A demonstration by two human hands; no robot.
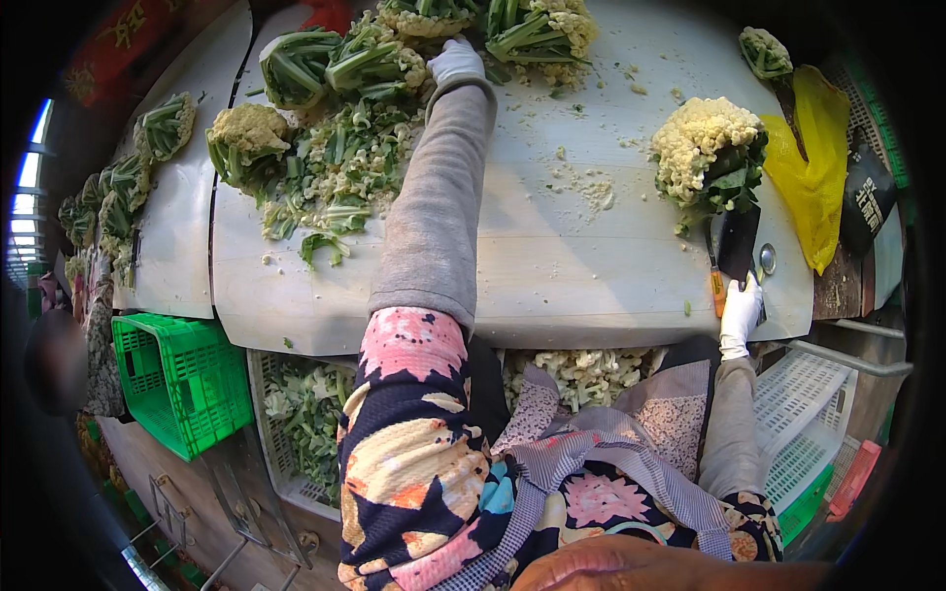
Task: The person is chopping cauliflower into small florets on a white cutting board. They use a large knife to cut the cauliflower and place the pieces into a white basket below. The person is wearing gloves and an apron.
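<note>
Gloved in white, my left hand (pixel 456 62) reaches to the far edge of the table, among the cauliflower heads; its fingertips touch the underside of one cauliflower (pixel 429 21), and whether they grip it is hidden. At the near right edge, my right hand (pixel 741 314), also gloved, holds a dark, wide-bladed knife (pixel 737 240). The blade points away from me, its tip close to a large cauliflower with leaves (pixel 702 151). An orange-handled tool (pixel 717 289) lies left of that hand and a metal spoon (pixel 768 258) right of it. Cut leaves and florets (pixel 347 159) are heaped left of my left forearm.
Beneath the table edge are a white crate of leaves (pixel 307 425) and a container of florets (pixel 591 373). A green crate (pixel 181 384) stands left, white crates (pixel 805 414) right. A yellow mesh bag (pixel 813 170) lies at the right. Part of another person shows far left.
</note>
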